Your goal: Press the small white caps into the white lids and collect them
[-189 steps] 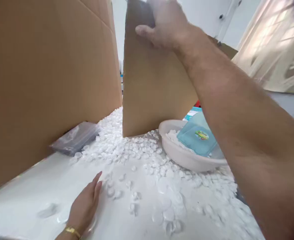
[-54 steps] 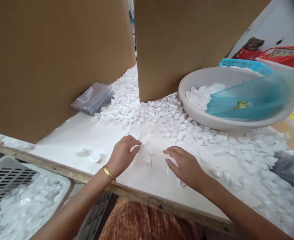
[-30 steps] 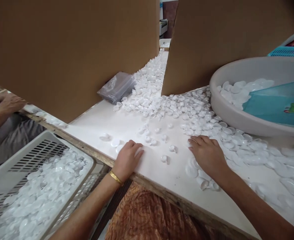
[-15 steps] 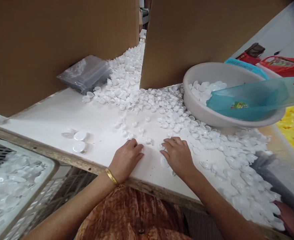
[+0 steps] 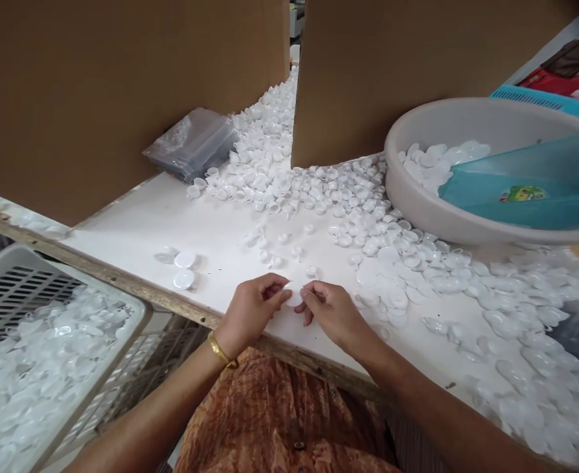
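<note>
A small round white plastic disc (image 5: 294, 295) is pinched between my two hands, just above the white tabletop (image 5: 215, 249). My left hand (image 5: 257, 302) grips its left edge with thumb and fingers, a gold bracelet on the wrist. From the other side my right hand (image 5: 327, 307) holds the right edge, fingers curled. Just beyond the hands lie several small white cup-like pieces (image 5: 311, 271). Off to the left sit two round white pieces (image 5: 185, 278) beside a clear one. A spread of flat white discs (image 5: 382, 279) lies right of my right hand.
Small white pieces (image 5: 269, 164) heap between two cardboard panels (image 5: 121, 85). At right stands a grey basin (image 5: 397, 190) with discs and a blue-green scoop (image 5: 530, 177). A plastic-wrapped packet (image 5: 195, 141) lies back left. A white crate (image 5: 141, 322) of pieces stands below the table edge.
My hands have come together from apart and now hold a white disc between them. The view has shifted, bringing more of the crate into sight at left.
</note>
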Motion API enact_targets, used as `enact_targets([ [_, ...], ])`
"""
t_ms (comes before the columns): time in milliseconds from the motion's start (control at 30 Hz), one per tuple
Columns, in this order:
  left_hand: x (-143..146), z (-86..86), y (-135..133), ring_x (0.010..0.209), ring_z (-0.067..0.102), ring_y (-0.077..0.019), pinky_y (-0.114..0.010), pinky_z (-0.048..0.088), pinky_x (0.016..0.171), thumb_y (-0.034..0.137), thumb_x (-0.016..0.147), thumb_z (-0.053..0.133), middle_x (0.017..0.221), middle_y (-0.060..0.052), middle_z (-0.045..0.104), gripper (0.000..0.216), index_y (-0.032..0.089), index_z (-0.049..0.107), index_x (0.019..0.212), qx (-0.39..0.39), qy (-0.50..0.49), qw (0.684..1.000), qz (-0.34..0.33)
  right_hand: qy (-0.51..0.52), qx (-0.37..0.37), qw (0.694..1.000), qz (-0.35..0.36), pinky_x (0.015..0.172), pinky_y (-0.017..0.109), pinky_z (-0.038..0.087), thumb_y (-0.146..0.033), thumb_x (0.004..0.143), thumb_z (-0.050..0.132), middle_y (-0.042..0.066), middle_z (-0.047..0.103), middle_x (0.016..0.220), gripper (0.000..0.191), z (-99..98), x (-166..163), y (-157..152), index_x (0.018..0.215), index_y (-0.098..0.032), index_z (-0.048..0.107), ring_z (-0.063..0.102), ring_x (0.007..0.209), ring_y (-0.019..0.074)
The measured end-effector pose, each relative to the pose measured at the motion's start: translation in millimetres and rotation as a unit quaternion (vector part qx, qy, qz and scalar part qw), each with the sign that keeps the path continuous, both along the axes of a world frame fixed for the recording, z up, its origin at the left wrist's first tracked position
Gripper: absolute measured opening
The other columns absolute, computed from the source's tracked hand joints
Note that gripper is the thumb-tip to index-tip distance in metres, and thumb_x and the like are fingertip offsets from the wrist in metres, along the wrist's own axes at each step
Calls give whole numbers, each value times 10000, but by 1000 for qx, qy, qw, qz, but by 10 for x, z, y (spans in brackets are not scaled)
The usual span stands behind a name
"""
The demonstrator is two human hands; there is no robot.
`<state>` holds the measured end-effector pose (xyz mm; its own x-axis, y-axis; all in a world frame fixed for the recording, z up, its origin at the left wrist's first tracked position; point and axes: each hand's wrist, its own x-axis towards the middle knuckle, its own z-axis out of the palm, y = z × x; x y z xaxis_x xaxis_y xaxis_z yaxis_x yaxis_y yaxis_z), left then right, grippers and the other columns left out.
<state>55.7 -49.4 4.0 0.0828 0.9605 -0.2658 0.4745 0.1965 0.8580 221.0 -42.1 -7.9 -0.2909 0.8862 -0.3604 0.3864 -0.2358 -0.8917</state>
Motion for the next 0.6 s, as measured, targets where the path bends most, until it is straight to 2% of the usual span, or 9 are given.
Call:
enact_targets([
  [67,13,-37,64,431,430,-66,-188,357,439,312,747,572,511,49,497,168,148,596,772,-44,-49,996,61,2,-6,1000,-19,534,239,437,-324,844,422,10,654,671,209,-62,-76,52,780,-181,560,582,522,111],
  [167,2,-127,167,385,401,-52,-177,336,406,276,709,600,465,66,466,141,140,571,732,-65,-92,988,109,-38,55,997,-25,559,253,450,-298,819,468,6,655,717,205,-145,-108,78,974,-193,551,592,564,121],
  [333,-24,-275,224,353,416,-61,-176,337,372,284,705,591,436,60,486,136,154,552,694,-75,-75,990,97,-84,146,986,12,605,254,455,-234,810,496,12,665,794,279,-221,-106,21,1087,-207,525,614,692,143],
  [433,-34,-276,232,344,428,-62,-171,335,360,278,719,569,437,59,493,125,160,542,687,-84,-47,992,77,-121,200,972,27,612,251,456,-232,847,468,11,663,830,326,-233,-108,-18,1171,-208,481,611,697,139],
  [500,-36,-233,245,335,429,-63,-170,333,351,255,721,562,425,62,484,112,161,526,671,-94,-32,993,61,-187,282,939,59,651,273,453,-215,876,430,31,654,894,326,-235,-98,-47,1198,-205,478,603,751,153],
  [600,-23,-155,269,331,431,-69,-172,339,344,235,720,563,410,66,470,121,167,492,648,-110,-15,993,44,-298,416,848,140,685,332,427,-144,889,382,83,628,1021,337,-238,-68,-91,1201,-176,506,570,845,197],
])
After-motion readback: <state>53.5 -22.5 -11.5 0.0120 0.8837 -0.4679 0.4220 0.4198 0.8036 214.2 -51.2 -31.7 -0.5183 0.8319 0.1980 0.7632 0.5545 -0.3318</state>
